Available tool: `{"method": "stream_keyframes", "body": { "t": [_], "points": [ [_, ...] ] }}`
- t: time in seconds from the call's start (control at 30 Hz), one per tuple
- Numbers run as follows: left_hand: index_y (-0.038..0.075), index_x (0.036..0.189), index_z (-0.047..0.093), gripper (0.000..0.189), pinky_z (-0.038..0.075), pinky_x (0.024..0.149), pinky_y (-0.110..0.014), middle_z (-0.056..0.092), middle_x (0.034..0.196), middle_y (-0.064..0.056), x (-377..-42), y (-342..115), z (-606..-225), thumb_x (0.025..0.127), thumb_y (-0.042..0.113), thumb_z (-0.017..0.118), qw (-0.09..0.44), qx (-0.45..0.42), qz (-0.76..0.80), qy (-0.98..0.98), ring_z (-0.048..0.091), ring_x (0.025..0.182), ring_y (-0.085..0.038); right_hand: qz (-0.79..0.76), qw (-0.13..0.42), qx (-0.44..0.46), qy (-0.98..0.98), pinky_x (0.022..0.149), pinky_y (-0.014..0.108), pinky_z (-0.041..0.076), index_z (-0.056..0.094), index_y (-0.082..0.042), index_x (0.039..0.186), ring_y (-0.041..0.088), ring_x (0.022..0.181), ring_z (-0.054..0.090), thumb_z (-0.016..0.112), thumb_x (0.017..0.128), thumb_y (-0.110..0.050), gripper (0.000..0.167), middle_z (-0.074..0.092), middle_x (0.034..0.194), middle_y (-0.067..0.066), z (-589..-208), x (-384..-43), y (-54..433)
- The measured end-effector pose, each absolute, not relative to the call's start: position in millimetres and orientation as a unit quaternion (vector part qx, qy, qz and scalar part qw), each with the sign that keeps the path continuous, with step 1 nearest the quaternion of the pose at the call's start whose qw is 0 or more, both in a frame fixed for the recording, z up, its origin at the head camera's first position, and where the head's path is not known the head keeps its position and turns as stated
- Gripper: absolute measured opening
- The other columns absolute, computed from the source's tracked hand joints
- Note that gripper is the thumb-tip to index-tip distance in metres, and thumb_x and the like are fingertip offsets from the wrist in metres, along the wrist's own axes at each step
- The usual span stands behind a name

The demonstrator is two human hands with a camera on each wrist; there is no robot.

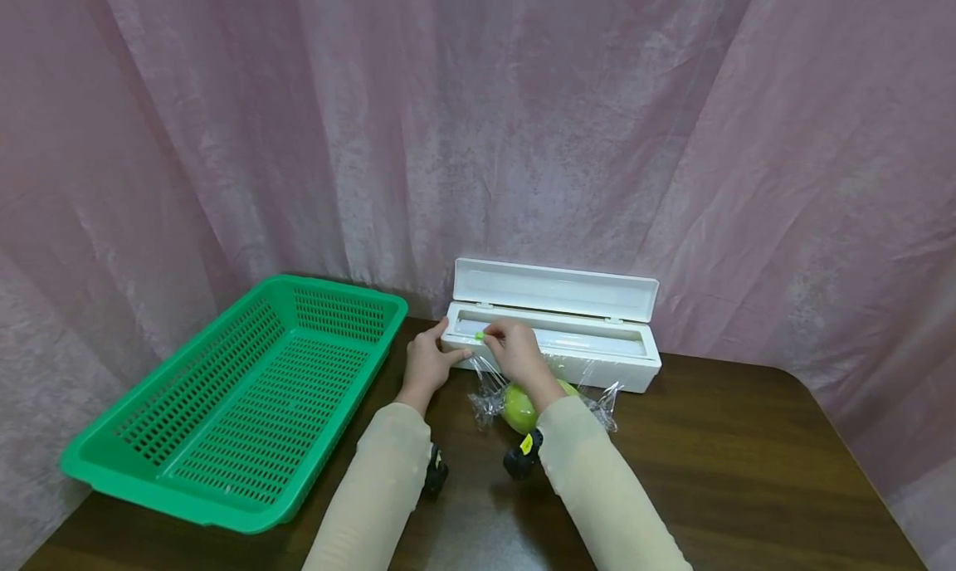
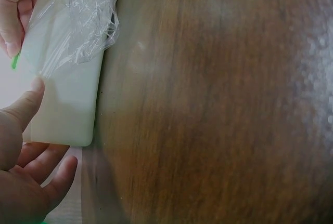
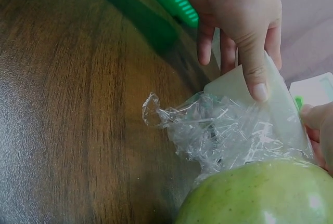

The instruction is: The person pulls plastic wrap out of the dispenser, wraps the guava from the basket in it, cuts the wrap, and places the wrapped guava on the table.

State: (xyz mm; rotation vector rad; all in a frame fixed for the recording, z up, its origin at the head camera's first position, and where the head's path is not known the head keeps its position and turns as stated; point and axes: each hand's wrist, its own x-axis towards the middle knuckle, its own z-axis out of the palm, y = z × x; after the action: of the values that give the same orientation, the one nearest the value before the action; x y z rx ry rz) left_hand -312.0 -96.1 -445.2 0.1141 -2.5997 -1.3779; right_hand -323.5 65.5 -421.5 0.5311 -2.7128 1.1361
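Note:
A white cling film dispenser box (image 1: 608, 375) lies at the back of the table with its lid (image 1: 556, 289) raised. My left hand (image 1: 426, 365) holds its left end, thumb (image 2: 28, 102) on the front face and fingers round the end. Near that end, my right hand (image 1: 515, 351) pinches a small green slide cutter (image 1: 480, 336) on the box's top edge. Clear cling film (image 3: 223, 128) hangs crumpled from the box front, over a round green fruit (image 3: 255, 195). The right forearm partly covers the fruit (image 1: 518, 409) in the head view.
A green slotted plastic basket (image 1: 269, 521) stands on the left of the dark wooden table (image 1: 717, 471). Pink curtains (image 1: 560, 123) hang close behind the table. A black wrist camera (image 1: 520, 459) sits under the right wrist, near the fruit.

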Motion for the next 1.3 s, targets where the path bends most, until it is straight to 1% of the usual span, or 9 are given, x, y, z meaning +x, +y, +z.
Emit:
{"method": "stream_keyframes", "body": {
  "t": [0.07,0.17,0.23,0.3,0.43,0.63,1.03,1.13,1.3],
  "points": [
    [0.013,0.141,0.043,0.077,0.046,0.087,-0.038,0.045,0.144,-0.012,-312.0,-96.3,-445.1,0.075,0.028,0.079,0.097,0.039,-0.466,-0.879,0.054,0.106,-0.027,0.380,0.076,0.175,-0.905,0.088,0.037,0.052,0.069,-0.004,0.103,0.024,0.099,0.065,0.060,0.093,-0.016,0.017,0.069,0.104,0.011,-421.2,-323.2,65.4],
    [0.013,0.141,0.044,0.077,0.046,0.092,-0.039,0.045,0.144,-0.012,-312.3,-96.4,-445.3,0.075,0.028,0.079,0.098,0.039,-0.469,-0.877,0.053,0.114,-0.029,0.381,0.073,0.172,-0.906,0.088,0.037,0.052,0.068,-0.005,0.103,0.025,0.100,0.064,0.059,0.093,-0.016,0.018,0.069,0.105,0.010,-420.5,-322.5,65.6],
    [0.012,0.141,0.044,0.077,0.045,0.096,-0.041,0.045,0.144,-0.012,-312.4,-96.3,-445.6,0.075,0.027,0.080,0.099,0.039,-0.469,-0.876,0.049,0.122,-0.028,0.381,0.070,0.169,-0.906,0.088,0.037,0.052,0.068,-0.005,0.104,0.025,0.100,0.064,0.059,0.093,-0.016,0.018,0.069,0.105,0.010,-420.1,-321.9,65.9],
    [0.011,0.141,0.044,0.077,0.044,0.099,-0.042,0.046,0.143,-0.013,-312.3,-96.0,-445.6,0.074,0.027,0.080,0.099,0.037,-0.471,-0.876,0.047,0.126,-0.029,0.380,0.070,0.167,-0.907,0.088,0.038,0.052,0.068,-0.005,0.104,0.025,0.100,0.064,0.059,0.093,-0.016,0.018,0.069,0.106,0.010,-420.1,-321.7,66.3],
    [0.010,0.141,0.045,0.077,0.044,0.098,-0.043,0.045,0.143,-0.013,-312.1,-96.3,-445.8,0.075,0.027,0.079,0.099,0.034,-0.471,-0.876,0.047,0.125,-0.030,0.378,0.069,0.163,-0.909,0.087,0.038,0.052,0.068,-0.005,0.104,0.025,0.100,0.064,0.059,0.094,-0.016,0.018,0.068,0.106,0.010,-419.8,-321.3,66.1],
    [0.011,0.141,0.044,0.077,0.045,0.097,-0.042,0.045,0.144,-0.013,-312.8,-96.8,-445.8,0.075,0.028,0.079,0.099,0.038,-0.469,-0.877,0.048,0.124,-0.030,0.371,0.068,0.163,-0.912,0.087,0.038,0.052,0.068,-0.005,0.105,0.025,0.100,0.064,0.058,0.094,-0.016,0.018,0.068,0.106,0.011,-418.8,-320.6,65.4],
    [0.011,0.140,0.046,0.076,0.045,0.097,-0.043,0.047,0.142,-0.013,-315.7,-96.0,-449.5,0.074,0.027,0.080,0.104,0.035,-0.467,-0.877,0.051,0.120,-0.030,0.364,0.083,0.172,-0.912,0.087,0.038,0.052,0.068,-0.002,0.101,0.027,0.097,0.065,0.061,0.091,-0.010,0.015,0.070,0.101,0.012,-414.5,-320.0,66.5],
    [0.011,0.140,0.046,0.076,0.045,0.098,-0.043,0.047,0.142,-0.013,-315.8,-96.3,-449.8,0.074,0.027,0.080,0.105,0.034,-0.467,-0.878,0.049,0.123,-0.031,0.359,0.088,0.178,-0.912,0.088,0.038,0.052,0.068,-0.002,0.100,0.027,0.095,0.065,0.062,0.090,-0.009,0.014,0.070,0.100,0.013,-414.0,-320.8,67.4],
    [0.010,0.140,0.045,0.076,0.045,0.097,-0.042,0.046,0.143,-0.013,-315.2,-97.0,-449.7,0.075,0.026,0.079,0.102,0.034,-0.469,-0.877,0.049,0.123,-0.030,0.348,0.081,0.184,-0.916,0.087,0.038,0.052,0.068,-0.002,0.100,0.026,0.094,0.065,0.061,0.091,-0.010,0.014,0.070,0.099,0.012,-413.7,-322.9,68.9]
  ]
}}
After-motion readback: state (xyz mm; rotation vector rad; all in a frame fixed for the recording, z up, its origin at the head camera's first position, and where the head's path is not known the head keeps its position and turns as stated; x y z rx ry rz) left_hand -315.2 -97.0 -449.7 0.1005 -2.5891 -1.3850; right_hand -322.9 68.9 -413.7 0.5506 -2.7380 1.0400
